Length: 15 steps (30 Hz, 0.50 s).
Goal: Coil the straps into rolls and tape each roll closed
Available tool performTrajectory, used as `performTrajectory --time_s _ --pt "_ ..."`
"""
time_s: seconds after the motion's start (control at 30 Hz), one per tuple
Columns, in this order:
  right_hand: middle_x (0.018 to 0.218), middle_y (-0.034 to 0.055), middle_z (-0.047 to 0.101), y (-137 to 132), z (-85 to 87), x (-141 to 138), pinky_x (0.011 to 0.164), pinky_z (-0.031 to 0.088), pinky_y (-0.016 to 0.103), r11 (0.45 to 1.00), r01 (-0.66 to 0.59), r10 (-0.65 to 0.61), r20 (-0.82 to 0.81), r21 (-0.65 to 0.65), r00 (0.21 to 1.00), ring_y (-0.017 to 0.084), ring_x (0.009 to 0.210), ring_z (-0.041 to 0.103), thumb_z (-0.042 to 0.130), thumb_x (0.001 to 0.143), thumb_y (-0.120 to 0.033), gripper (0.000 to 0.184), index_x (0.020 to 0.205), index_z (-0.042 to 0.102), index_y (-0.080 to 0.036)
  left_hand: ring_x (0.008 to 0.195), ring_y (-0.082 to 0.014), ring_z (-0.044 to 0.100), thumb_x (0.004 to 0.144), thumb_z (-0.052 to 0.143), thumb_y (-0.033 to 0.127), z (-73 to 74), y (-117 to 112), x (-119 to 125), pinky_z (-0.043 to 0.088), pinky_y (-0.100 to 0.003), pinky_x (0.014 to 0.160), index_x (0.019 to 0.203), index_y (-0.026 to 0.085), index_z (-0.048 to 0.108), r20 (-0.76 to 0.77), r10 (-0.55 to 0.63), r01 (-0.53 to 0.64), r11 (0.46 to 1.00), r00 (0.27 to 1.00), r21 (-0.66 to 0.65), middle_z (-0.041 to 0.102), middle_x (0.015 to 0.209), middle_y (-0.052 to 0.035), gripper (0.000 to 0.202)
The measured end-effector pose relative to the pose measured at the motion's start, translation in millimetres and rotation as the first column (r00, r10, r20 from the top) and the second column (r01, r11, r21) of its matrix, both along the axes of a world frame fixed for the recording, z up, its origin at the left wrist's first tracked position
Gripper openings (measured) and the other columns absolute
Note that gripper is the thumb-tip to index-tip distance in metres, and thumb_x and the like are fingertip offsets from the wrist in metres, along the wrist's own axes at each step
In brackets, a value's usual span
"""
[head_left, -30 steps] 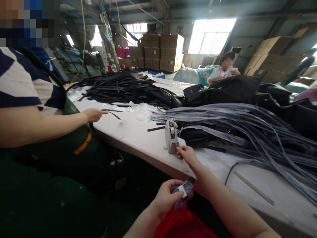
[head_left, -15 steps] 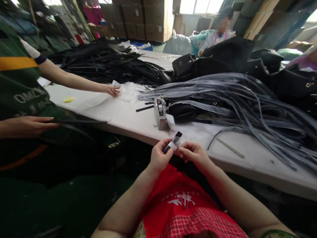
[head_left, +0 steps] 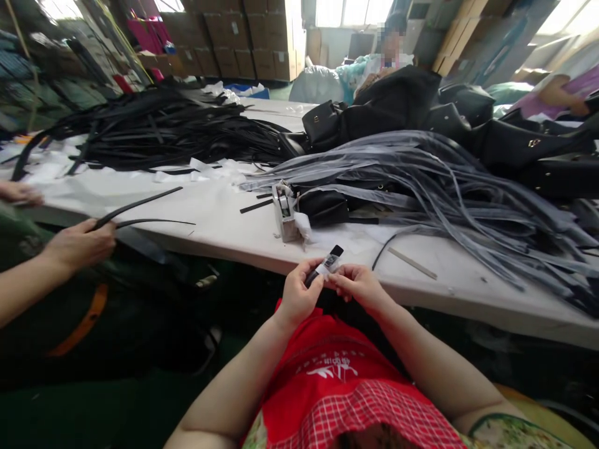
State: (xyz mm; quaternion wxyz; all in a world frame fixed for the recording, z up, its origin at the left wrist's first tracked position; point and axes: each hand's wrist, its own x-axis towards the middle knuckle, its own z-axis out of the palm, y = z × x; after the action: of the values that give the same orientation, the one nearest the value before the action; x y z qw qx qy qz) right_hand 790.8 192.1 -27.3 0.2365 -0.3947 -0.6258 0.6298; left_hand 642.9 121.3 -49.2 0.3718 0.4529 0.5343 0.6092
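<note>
My left hand (head_left: pixel 298 293) is closed around a black strap (head_left: pixel 336 251) near its end, just off the table's front edge. Where the strap carries a small metal buckle, a piece of white and clear wrap (head_left: pixel 324 270) lies around it. The fingers of my right hand (head_left: pixel 359 287) pinch the edge of that wrap from the other side. Beyond my hands a metal tape dispenser (head_left: pixel 285 215) stands on the table (head_left: pixel 210 206), with a crumpled white scrap against it. Below my hands, part of the strap is lost against the dark background.
Plastic-sleeved straps (head_left: pixel 412 159) spread over the table's right side, in front of black bags (head_left: pixel 397 103). A heap of bare black straps (head_left: pixel 173 128) lies at the back left. A metal ruler (head_left: pixel 412 262) rests near the edge. At left, a co-worker's hand (head_left: pixel 82 246) holds black straps.
My view has turned slightly right. The co-worker on the left has drawn an arm back from the white sheets and now holds straps higher. My hands keep their hold on the strap and wrap.
</note>
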Motion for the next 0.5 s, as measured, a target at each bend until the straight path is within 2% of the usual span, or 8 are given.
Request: performTrajectory --time_s 0.1,0.2,0.3,0.37,0.43,0.5 --pt "0.051 -0.0019 0.060 0.1 1.5 2.1 0.040 0.038 0.018 0.999 -0.034 0.034 0.020 -0.010 0.999 0.007 0.040 0.049 0.075 0.068 -0.054 0.042 0.065 0.059 -0.015 0.082 -0.0183 0.070 0.079 0.070 0.038 0.1 3.3 4.3 0.055 -0.025 0.073 0.106 0.013 0.066 0.004 0.061 -0.061 0.998 0.998 -0.011 0.074 0.096 -0.0090 0.037" --pt "0.062 0.0002 0.066 -0.7 3.0 3.1 0.050 0.047 0.020 0.994 -0.057 0.051 -0.064 -0.093 0.997 0.009 0.051 0.058 0.077 0.065 -0.050 0.039 0.074 0.064 -0.014 0.070 -0.0171 0.068 0.082 0.067 0.044 3.6 7.4 12.0 0.053 -0.024 0.063 0.100 0.012 0.067 -0.019 0.156 -0.157 0.988 0.988 -0.013 0.074 0.083 -0.0078 0.036" --pt "0.069 0.0022 0.070 -6.0 6.3 4.5 0.057 0.050 0.022 0.988 -0.007 -0.018 -0.158 -0.157 0.987 0.010 0.056 0.061 0.080 0.061 -0.047 0.039 0.076 0.067 -0.014 0.075 -0.0185 0.069 0.088 0.058 0.041 13.9 4.3 22.9 0.055 -0.026 0.068 0.099 0.014 0.069 -0.185 0.237 -0.225 0.971 0.954 0.083 0.074 0.085 -0.0074 0.031" --pt "0.066 0.0018 0.068 -10.6 7.7 4.9 0.055 0.048 0.022 0.987 0.038 -0.067 -0.187 -0.155 0.980 0.010 0.054 0.060 0.080 0.060 -0.046 0.038 0.073 0.068 -0.013 0.079 -0.0192 0.070 0.091 0.054 0.037 17.2 0.0 26.3 0.056 -0.027 0.073 0.098 0.016 0.069 -0.329 0.294 -0.239 0.951 0.897 0.198 0.074 0.088 -0.0068 0.027" --pt "0.063 0.0008 0.065 -11.1 5.2 3.7 0.054 0.047 0.021 0.990 0.054 -0.082 -0.214 -0.133 0.973 0.009 0.052 0.058 0.079 0.060 -0.047 0.037 0.072 0.071 -0.012 0.082 -0.0197 0.071 0.090 0.056 0.033 9.5 2.0 22.8 0.056 -0.027 0.075 0.099 0.018 0.069 -0.433 0.362 -0.234 0.918 0.825 0.321 0.075 0.092 -0.0062 0.022" --pt "0.059 -0.0002 0.061 -5.3 -1.0 2.3 0.054 0.046 0.021 0.992 0.057 -0.083 -0.244 -0.112 0.966 0.009 0.052 0.057 0.079 0.061 -0.049 0.039 0.073 0.073 -0.012 0.084 -0.0209 0.071 0.088 0.059 0.032 -8.6 15.3 16.5 0.057 -0.028 0.077 0.104 0.019 0.069 -0.495 0.406 -0.183 0.880 0.768 0.437 0.075 0.099 -0.0071 0.023"
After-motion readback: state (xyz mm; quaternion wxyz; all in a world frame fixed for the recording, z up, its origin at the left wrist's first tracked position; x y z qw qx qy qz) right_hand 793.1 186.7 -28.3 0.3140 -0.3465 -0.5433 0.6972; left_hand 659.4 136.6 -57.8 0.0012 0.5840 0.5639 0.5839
